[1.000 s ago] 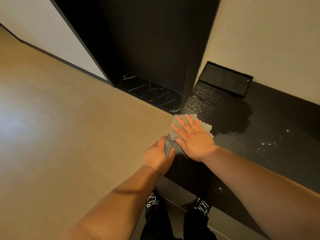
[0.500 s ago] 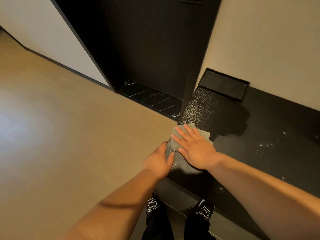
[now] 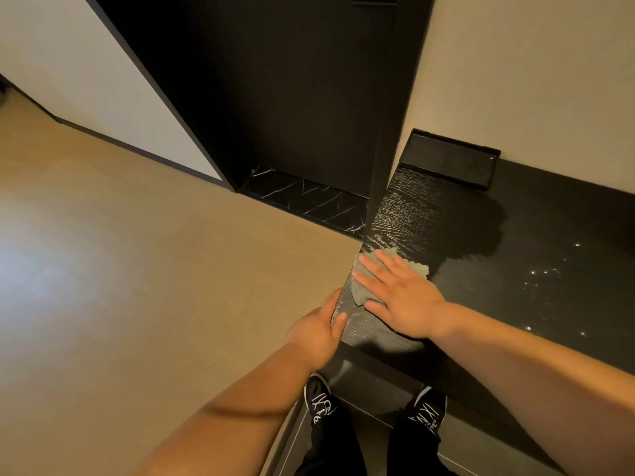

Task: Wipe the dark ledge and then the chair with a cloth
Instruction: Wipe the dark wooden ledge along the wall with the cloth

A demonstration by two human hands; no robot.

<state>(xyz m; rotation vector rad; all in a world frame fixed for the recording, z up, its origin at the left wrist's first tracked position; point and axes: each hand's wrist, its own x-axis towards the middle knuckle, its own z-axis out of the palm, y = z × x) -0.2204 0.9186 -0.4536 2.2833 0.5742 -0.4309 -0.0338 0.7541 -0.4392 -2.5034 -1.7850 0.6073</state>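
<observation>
Now, floor [image 3: 137, 269]: tan and wide, filling our left side.
Dark ledge [image 3: 515, 286]: wood-grained top, streaked with shine towards its left end.
Tray [image 3: 446, 163]: black, shallow, sitting on the ledge against the wall.
Right hand [image 3: 405, 300]: flat, fingers straight and spread, pressing the cloth [image 3: 359, 295] down.
Left hand [image 3: 316, 334]: we're clutching the ledge's front edge, thumb on top.
Cloth: grey, crumpled, pinned under our right palm near the ledge's left corner.

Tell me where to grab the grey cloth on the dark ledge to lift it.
Pinch the rumpled lobe of the cloth bulging out beside the right hand's thumb, coming from above on the ledge's open floor-side edge. The rest lies flat, pinned under straight fingers.
</observation>
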